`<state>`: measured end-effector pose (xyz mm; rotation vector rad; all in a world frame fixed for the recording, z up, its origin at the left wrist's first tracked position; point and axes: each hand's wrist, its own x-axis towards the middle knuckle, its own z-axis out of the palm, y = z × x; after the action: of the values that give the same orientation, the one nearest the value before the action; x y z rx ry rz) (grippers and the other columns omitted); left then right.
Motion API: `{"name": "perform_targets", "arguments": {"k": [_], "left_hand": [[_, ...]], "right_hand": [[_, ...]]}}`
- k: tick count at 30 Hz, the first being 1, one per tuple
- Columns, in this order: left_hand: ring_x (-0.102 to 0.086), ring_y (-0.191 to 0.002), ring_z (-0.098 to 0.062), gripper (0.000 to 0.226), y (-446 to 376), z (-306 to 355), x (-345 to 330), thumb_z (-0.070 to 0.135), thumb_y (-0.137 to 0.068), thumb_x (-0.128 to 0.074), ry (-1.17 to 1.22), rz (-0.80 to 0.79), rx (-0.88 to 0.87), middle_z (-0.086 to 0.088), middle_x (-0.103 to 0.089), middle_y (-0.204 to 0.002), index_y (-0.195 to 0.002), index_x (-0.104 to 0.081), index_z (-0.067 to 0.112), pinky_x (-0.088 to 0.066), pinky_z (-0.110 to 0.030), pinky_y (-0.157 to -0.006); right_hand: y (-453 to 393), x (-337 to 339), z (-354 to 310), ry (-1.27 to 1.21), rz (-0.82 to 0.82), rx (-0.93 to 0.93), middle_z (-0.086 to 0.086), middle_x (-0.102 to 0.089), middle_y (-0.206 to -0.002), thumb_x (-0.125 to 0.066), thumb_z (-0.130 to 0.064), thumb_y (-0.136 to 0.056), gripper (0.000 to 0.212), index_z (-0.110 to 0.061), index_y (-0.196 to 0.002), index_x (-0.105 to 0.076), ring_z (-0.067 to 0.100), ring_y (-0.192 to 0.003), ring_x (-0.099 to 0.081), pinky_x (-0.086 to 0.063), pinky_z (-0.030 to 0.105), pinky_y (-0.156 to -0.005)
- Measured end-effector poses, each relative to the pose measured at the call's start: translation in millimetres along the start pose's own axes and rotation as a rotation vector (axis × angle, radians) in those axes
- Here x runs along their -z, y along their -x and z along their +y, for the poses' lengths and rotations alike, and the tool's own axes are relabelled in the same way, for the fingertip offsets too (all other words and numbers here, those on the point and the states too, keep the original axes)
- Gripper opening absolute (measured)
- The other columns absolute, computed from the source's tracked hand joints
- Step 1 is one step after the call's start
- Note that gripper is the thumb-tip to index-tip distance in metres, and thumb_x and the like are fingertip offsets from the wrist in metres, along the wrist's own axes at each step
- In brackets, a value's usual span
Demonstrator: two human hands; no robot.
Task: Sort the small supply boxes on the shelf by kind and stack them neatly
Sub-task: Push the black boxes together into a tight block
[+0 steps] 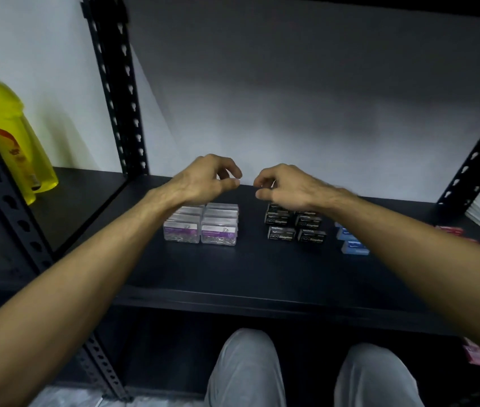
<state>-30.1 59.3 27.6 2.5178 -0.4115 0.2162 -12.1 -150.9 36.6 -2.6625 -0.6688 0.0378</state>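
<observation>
Two hands hovered over the shelf (233, 271): the left hand (203, 180) above the clear boxes (202, 226), the right hand (285, 186) above the black boxes (294, 226), which sat well right of the clear ones. Both had fingers loosely curled, holding nothing that could be seen. Blue boxes (351, 240) lay further right, partly behind the forearm; red boxes (450, 230) beyond. Clear stacks appeared squared. In my judgement, each black box should be gripped by its sides and set flush. Open room lay in front of the clear boxes; the shelf's front edge was well off.
</observation>
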Motion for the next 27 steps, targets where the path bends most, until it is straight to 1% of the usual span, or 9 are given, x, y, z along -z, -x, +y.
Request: {"name": "perform_targets", "arguments": {"k": [5, 7, 9, 12, 15, 17, 21, 25, 27], "left_hand": [[-0.065, -0.088, -0.013, 0.022, -9, 32, -39, 0.027, -0.089, -0.070, 0.024, -0.132, -0.045, 0.003, -0.068, -0.094, -0.111, -0.070, 0.021, -0.049, -0.018, -0.074], [-0.065, -0.090, -0.012, 0.026, -11, 41, -51, 0.026, -0.088, -0.072, -0.009, -0.181, -0.056, 0.003, -0.068, -0.096, -0.113, -0.069, 0.019, -0.047, -0.017, -0.073], [-0.065, -0.093, -0.013, 0.029, -14, 48, -61, 0.026, -0.087, -0.073, -0.041, -0.216, -0.054, 0.002, -0.069, -0.099, -0.115, -0.068, 0.019, -0.050, -0.021, -0.078], [-0.065, -0.100, -0.013, 0.033, -18, 54, -74, 0.028, -0.085, -0.075, -0.101, -0.258, -0.040, 0.002, -0.070, -0.108, -0.117, -0.067, 0.020, -0.052, -0.029, -0.090], [-0.064, -0.107, -0.015, 0.040, -21, 57, -87, 0.033, -0.083, -0.076, -0.184, -0.257, -0.038, 0.000, -0.069, -0.116, -0.119, -0.066, 0.020, -0.052, -0.035, -0.095], [-0.064, -0.106, -0.017, 0.040, -22, 59, -95, 0.035, -0.082, -0.076, -0.235, -0.236, -0.037, 0.000, -0.069, -0.115, -0.119, -0.066, 0.021, -0.052, -0.035, -0.093], [-0.064, -0.100, -0.018, 0.030, -24, 59, -110, 0.031, -0.084, -0.074, -0.286, -0.254, -0.027, 0.002, -0.068, -0.109, -0.112, -0.069, 0.024, -0.051, -0.032, -0.088], [-0.065, -0.092, -0.017, 0.014, -26, 56, -115, 0.027, -0.085, -0.072, -0.278, -0.280, -0.026, 0.006, -0.068, -0.096, -0.099, -0.070, 0.026, -0.050, -0.030, -0.080], [-0.064, -0.091, -0.015, 0.015, -25, 55, -114, 0.028, -0.085, -0.073, -0.272, -0.285, -0.024, 0.006, -0.068, -0.097, -0.100, -0.070, 0.025, -0.048, -0.028, -0.079]], "right_hand": [[33, 10, 37, 0.039, 0.008, -0.042, -0.006, -0.066, -0.111, -0.065, -0.028, -0.091, 0.026, -0.025, -0.117, -0.065, 0.013, -0.100, -0.061, -0.048, 0.029, -0.086], [43, 8, 50, 0.084, -0.015, -0.042, -0.005, -0.066, -0.108, -0.066, -0.024, -0.090, 0.025, -0.023, -0.115, -0.067, 0.014, -0.099, -0.062, -0.047, 0.026, -0.082], [49, 4, 63, 0.136, -0.043, -0.054, -0.005, -0.066, -0.108, -0.067, -0.021, -0.088, 0.026, -0.024, -0.114, -0.068, 0.014, -0.098, -0.062, -0.049, 0.028, -0.083], [53, -5, 76, 0.204, -0.074, -0.068, -0.003, -0.065, -0.118, -0.068, -0.018, -0.085, 0.036, -0.028, -0.119, -0.065, 0.016, -0.104, -0.062, -0.052, 0.035, -0.091], [56, -15, 85, 0.246, -0.101, -0.063, -0.001, -0.064, -0.123, -0.064, -0.011, -0.086, 0.039, -0.025, -0.122, -0.063, 0.020, -0.107, -0.061, -0.052, 0.038, -0.093], [57, -20, 89, 0.244, -0.089, -0.062, 0.000, -0.064, -0.120, -0.063, -0.009, -0.087, 0.039, -0.023, -0.123, -0.063, 0.020, -0.105, -0.061, -0.052, 0.036, -0.092], [55, -25, 92, 0.230, -0.049, -0.059, 0.000, -0.066, -0.108, -0.062, -0.005, -0.087, 0.034, -0.021, -0.117, -0.065, 0.021, -0.097, -0.063, -0.052, 0.033, -0.084], [55, -32, 93, 0.170, -0.035, -0.068, 0.001, -0.068, -0.108, -0.060, -0.004, -0.086, 0.030, -0.023, -0.109, -0.068, 0.022, -0.098, -0.065, -0.055, 0.039, -0.085], [54, -34, 92, 0.149, -0.037, -0.059, 0.000, -0.069, -0.108, -0.061, -0.005, -0.087, 0.031, -0.023, -0.111, -0.069, 0.021, -0.096, -0.065, -0.056, 0.037, -0.084]]}}
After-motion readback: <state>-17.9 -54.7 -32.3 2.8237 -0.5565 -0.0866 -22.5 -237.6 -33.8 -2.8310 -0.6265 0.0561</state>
